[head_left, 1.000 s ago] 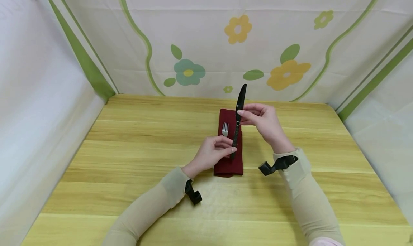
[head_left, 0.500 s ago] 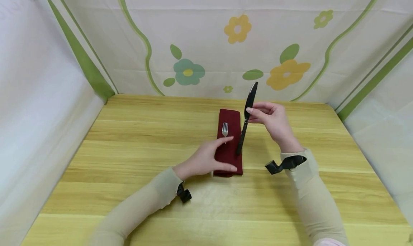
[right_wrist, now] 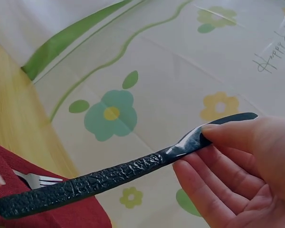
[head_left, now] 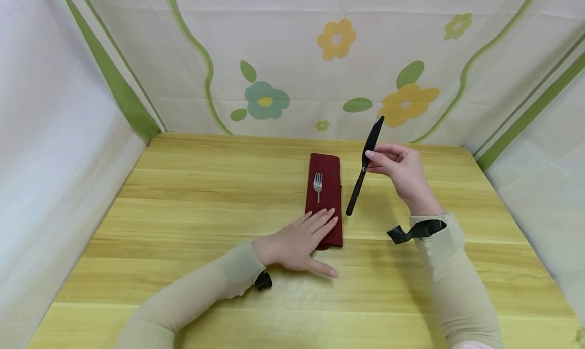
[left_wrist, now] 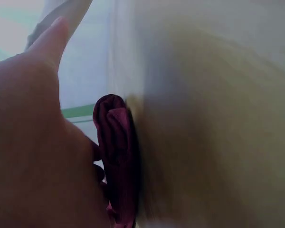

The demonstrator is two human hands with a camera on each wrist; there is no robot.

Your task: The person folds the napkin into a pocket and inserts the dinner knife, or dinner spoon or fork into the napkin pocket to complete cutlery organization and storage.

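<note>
A black table knife (head_left: pixel 364 166) is pinched between the thumb and fingers of my right hand (head_left: pixel 402 173), held by its blade with the tip up. Its textured handle (right_wrist: pixel 85 185) slants down to the right of a folded dark red napkin (head_left: pixel 332 186). A silver fork (head_left: pixel 318 186) lies along the napkin, tines toward the back. My left hand (head_left: pixel 297 245) lies flat with spread fingers across the napkin's near part, thumb pointing right over the wood. In the left wrist view the napkin's rolled end (left_wrist: pixel 115 128) shows beyond my palm.
Beneath everything is a light wooden table (head_left: pixel 219 186). At its back stands a white curtain (head_left: pixel 283 44) printed with flowers and green lines, and more white cloth closes off both sides. A black camera mount (head_left: pixel 418 230) sits on my right wrist.
My left hand has let go of the knife's handle and flattened onto the napkin, lower down. My right hand has carried the knife to the right, off the napkin. The fork has stayed put.
</note>
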